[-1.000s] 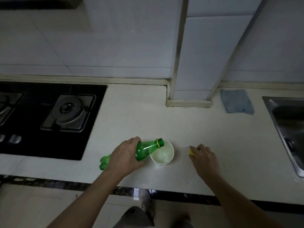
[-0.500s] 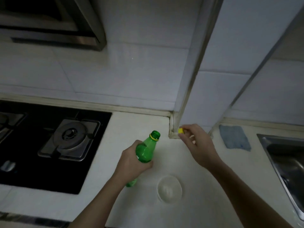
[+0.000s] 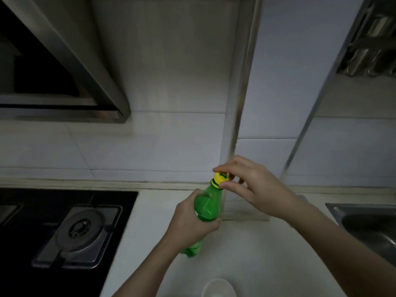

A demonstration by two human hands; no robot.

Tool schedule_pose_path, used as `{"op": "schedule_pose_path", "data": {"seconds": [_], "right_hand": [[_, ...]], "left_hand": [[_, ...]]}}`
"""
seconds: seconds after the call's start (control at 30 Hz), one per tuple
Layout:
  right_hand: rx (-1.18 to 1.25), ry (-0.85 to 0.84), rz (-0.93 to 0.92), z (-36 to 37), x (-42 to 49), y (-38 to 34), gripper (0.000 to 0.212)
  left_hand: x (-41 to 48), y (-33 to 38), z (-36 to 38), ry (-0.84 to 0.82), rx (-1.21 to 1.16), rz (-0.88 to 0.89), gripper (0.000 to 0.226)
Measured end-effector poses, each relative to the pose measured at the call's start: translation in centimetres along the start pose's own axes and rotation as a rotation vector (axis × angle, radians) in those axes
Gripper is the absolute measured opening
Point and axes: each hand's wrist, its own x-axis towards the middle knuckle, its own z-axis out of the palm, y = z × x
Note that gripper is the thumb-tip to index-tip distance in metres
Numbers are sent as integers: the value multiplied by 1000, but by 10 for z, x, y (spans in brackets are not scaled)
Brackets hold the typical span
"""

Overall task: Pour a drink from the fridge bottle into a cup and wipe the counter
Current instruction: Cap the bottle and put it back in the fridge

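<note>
Left hand [image 3: 188,224] grips the green bottle [image 3: 206,207], now upright above the table [image 3: 246,254] and no longer tipped over the cup [image 3: 218,288]. Right hand [image 3: 252,189] pinches the yellow cap [image 3: 220,178] onto its neck. Pouring appears done; wiping remains.

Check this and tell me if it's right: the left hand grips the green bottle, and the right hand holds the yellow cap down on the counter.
One thing is wrong: the cap is not down on the counter. The head view shows the right hand pinching it at the mouth of the bottle. The rest stands: the left hand grips the green bottle, and the cap is yellow.
</note>
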Motion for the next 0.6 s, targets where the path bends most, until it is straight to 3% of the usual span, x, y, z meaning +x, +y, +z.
{"op": "schedule_pose_path", "data": {"seconds": [0.6], "right_hand": [[-128, -334, -283, -137, 24, -27, 37]], "left_hand": [[11, 85, -1, -295, -34, 99, 42]]}}
